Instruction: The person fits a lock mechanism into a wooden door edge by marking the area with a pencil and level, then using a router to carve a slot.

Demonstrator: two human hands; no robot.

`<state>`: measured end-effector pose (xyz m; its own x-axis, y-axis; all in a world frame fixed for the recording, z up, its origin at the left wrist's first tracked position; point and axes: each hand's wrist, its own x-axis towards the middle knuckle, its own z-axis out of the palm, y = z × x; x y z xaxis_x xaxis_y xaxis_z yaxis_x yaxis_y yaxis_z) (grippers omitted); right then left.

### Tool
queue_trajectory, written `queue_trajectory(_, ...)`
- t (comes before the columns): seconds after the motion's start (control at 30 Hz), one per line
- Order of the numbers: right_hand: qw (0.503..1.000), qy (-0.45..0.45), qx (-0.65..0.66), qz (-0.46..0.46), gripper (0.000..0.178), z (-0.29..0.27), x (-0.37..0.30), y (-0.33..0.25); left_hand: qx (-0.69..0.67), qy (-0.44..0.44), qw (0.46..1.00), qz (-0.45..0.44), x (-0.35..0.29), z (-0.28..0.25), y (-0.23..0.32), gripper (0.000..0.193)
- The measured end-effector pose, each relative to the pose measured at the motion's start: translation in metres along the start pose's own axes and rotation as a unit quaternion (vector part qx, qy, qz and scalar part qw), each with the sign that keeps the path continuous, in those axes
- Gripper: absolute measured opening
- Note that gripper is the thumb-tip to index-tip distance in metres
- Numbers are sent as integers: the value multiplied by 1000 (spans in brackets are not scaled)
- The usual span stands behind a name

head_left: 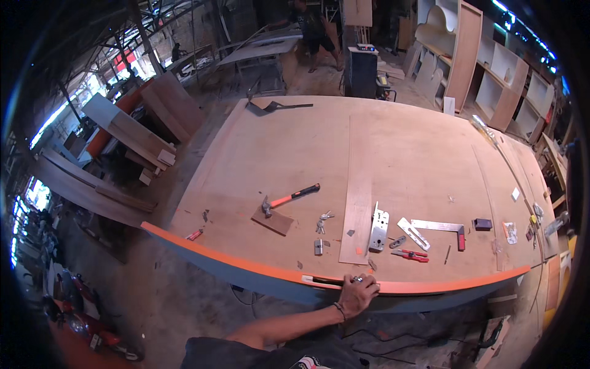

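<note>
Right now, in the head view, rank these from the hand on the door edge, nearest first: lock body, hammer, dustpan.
From the hand on the orange edge:
1. Lock body, just beyond the hand, slightly right.
2. Hammer, farther in, to the left.
3. Dustpan, at the far end of the door, left.

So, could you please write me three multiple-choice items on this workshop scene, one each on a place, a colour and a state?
1. Where does the hammer's head rest?
A. on a small wood offcut
B. on the floor
C. on the shelf unit

2. What colour is the door panel's near edge?
A. green
B. orange
C. white

3. What is the one hand in view doing?
A. gripping the hammer
B. holding the pliers
C. resting at the slot cut in the edge

Answers: 1 A, the head lies on the offcut; 2 B, the edge band is orange; 3 C, fingers sit at the slot's end, holding no tool.
</note>
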<state>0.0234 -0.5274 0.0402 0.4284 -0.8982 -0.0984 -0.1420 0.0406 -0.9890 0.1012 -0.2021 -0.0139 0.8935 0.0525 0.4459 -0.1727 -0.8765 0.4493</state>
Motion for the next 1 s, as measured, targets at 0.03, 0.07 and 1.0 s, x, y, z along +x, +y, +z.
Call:
queue_trajectory(0.03,1000,-2,6,6,32,-11,6,1,13,11,1000,3,-5,-1,0,14)
queue_trajectory(0.07,1000,7,12,4,32,-25,14,3,16,23,1000,12,-6,2,2,13)
queue_trajectory(1.0,953,255,157,41,58,-221,58,70,87,-125,984,-95,11,-33,-9,36)
